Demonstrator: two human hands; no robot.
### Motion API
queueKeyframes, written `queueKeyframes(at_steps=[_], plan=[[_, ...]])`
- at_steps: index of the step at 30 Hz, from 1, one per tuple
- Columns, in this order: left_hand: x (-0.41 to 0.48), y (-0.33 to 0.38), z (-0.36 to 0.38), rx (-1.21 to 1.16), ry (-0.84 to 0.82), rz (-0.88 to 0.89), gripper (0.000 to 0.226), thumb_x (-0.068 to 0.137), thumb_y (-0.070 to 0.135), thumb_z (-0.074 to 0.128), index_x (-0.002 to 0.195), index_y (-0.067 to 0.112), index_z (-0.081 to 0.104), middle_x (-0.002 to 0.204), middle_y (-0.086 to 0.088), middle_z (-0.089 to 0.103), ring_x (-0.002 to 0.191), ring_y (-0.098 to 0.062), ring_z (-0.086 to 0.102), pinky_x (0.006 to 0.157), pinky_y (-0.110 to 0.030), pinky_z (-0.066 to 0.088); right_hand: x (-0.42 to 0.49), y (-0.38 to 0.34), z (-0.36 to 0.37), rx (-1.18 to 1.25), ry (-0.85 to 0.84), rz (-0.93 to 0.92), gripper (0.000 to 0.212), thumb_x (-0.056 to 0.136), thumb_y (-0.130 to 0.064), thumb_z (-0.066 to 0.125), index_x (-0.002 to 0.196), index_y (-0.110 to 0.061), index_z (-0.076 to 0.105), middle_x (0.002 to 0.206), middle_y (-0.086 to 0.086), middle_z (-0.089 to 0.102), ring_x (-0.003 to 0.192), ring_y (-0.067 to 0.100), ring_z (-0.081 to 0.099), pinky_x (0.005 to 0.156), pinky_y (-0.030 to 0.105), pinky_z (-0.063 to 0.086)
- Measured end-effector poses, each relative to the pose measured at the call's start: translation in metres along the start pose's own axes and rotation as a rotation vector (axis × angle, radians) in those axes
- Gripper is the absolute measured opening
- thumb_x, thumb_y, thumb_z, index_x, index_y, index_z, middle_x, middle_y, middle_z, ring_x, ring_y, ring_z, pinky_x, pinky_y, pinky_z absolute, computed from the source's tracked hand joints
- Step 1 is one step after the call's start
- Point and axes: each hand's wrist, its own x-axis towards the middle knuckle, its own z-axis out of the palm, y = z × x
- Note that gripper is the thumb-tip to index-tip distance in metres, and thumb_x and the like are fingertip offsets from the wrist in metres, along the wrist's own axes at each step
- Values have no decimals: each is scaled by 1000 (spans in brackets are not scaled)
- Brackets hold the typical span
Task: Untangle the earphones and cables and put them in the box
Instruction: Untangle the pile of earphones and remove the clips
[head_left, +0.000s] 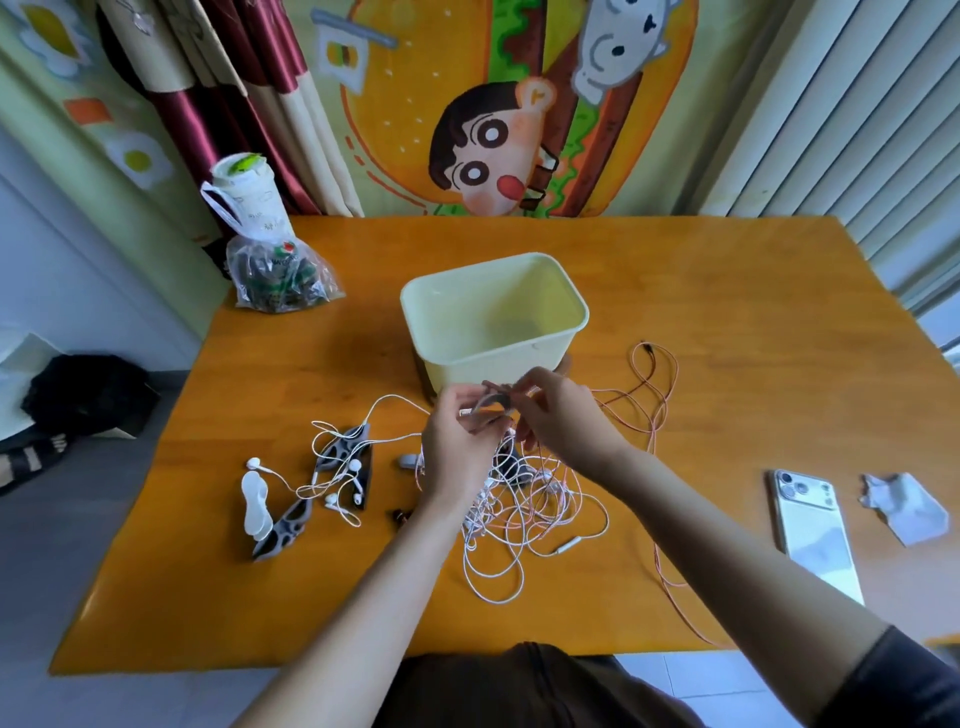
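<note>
Head view: your left hand and right hand meet just in front of the box, above the worktop. Your left hand pinches a short grey cable near its metal plug, thumb and fingers curled round it. Your right hand pinches the same cable farther along, fingers likewise curled. The grey cable bridges the two hands, close to the box's near wall but outside it.

Directly beneath both hands, and partly hidden by them, lies the tangle of white and pink leads on the worktop. A pink cable trails from it to your right, looping beside the box and running toward the near edge. Left of your left hand and apart from it, white earphones lie across dark holders. The pale yellow box stands open-topped behind the hands.

A phone and crumpled paper lie at far right. A plastic bag and a cup occupy the far left corner.
</note>
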Motion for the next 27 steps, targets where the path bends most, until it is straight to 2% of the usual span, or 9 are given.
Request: queueKeyframes(at_steps=[2, 6, 8, 12, 15, 19, 23, 24, 27], plan=[[-3, 4, 9, -91, -35, -76, 31, 76, 3, 76, 101, 11, 60, 88, 7, 71, 82, -3, 69, 66, -14, 50, -5, 8, -3, -19, 25, 8, 12, 97, -20, 48, 97, -11, 56, 69, 7, 70, 57, 17, 65, 64, 36, 55], [-6, 9, 20, -360, -81, -212, 13, 78, 11, 75, 84, 11, 64, 92, -4, 73, 94, -19, 69, 82, -29, 53, -12, 14, -10, -2, 94, 12, 15, 96, -24, 50, 96, -11, 56, 66, 1, 67, 54, 9, 62, 62, 29, 53], [-7, 9, 25, -419, -80, -224, 9, 82, 6, 70, 79, 10, 63, 88, -5, 73, 93, -22, 69, 82, -30, 53, -15, 17, -13, 18, 107, -5, 11, 96, -23, 50, 93, -13, 55, 68, -5, 64, 54, 8, 63, 61, 27, 54], [-7, 10, 31, -483, -25, -230, 29, 76, -10, 69, 97, 7, 56, 97, -1, 71, 91, -15, 70, 73, -23, 54, -17, 20, -17, 28, 147, -49, 8, 95, -21, 52, 92, -14, 55, 76, 2, 68, 56, 10, 66, 61, 29, 56], [-3, 9, 32, -630, -46, -301, 39, 77, -12, 66, 113, 1, 56, 106, -8, 69, 100, -22, 67, 78, -24, 53, -15, 20, -18, 9, 154, -72, 9, 95, -20, 52, 94, -13, 57, 78, 4, 68, 62, 13, 67, 64, 31, 57], [-2, 9, 28, -589, -191, -346, 28, 79, 7, 69, 106, 9, 62, 112, -11, 68, 111, -26, 62, 89, -32, 47, -14, 20, -22, 5, 149, -101, 9, 95, -21, 52, 94, -13, 57, 78, 2, 67, 64, 10, 67, 63, 22, 56], [-4, 13, 26, -576, -242, -372, 57, 72, 40, 68, 120, 11, 61, 120, -7, 67, 114, -22, 60, 90, -37, 45, -15, 22, -25, 35, 148, -140, 5, 95, -19, 54, 92, -15, 56, 76, -4, 66, 63, 3, 65, 60, 15, 54], [-3, 14, 26, -580, -223, -384, 54, 74, 40, 67, 120, 11, 61, 117, -4, 68, 114, -20, 60, 90, -37, 45, -15, 23, -25, 39, 135, -150, 5, 95, -18, 53, 92, -15, 55, 75, -5, 65, 63, 2, 65, 60, 13, 53], [-4, 17, 24, -580, -168, -398, 17, 89, 23, 62, 101, 13, 66, 100, -2, 72, 108, -20, 61, 89, -37, 45, -17, 25, -21, 29, 119, -171, 4, 95, -16, 53, 93, -13, 55, 76, -4, 65, 65, 3, 65, 62, 14, 53]])
